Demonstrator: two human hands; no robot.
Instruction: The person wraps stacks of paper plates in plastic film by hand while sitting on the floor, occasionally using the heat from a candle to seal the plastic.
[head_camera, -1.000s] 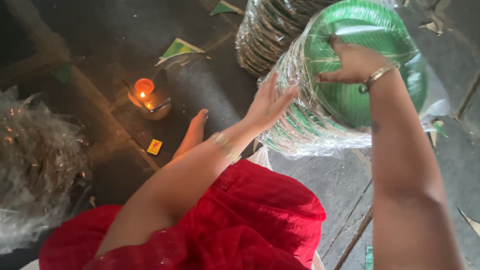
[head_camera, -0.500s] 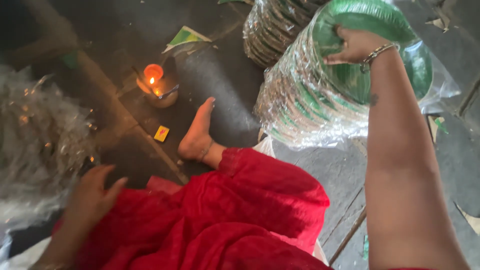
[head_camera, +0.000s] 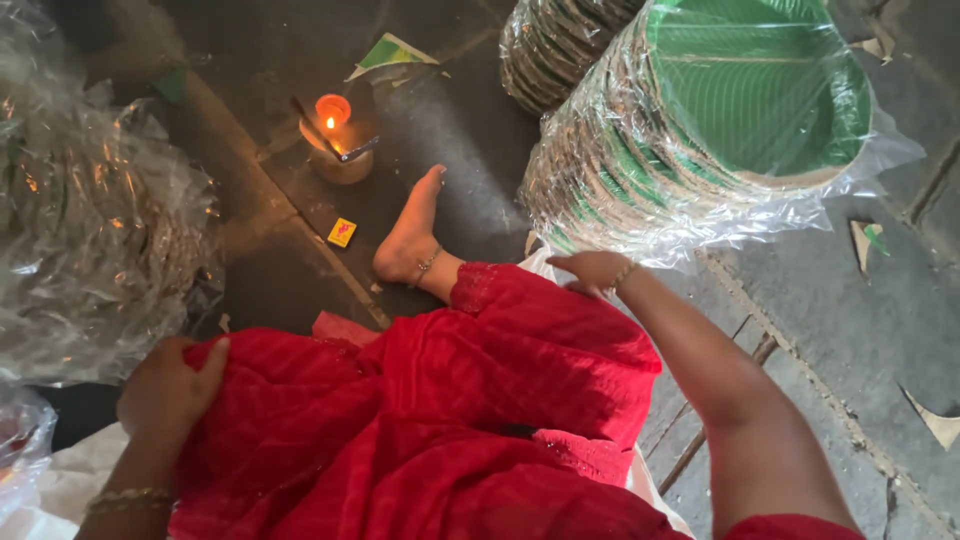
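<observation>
Head view: right hand (head_camera: 592, 270), fingers loosely curled, apparently touching wrapped green plate stack (head_camera: 700, 130); left hand (head_camera: 165, 392) gripping red garment (head_camera: 470, 400), lower left.

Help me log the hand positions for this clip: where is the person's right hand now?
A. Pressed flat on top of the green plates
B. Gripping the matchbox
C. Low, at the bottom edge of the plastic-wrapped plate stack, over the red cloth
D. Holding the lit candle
C: the right hand sits by the lower edge of the wrapped plate stack, just above the red garment, away from the lit candle.
</observation>
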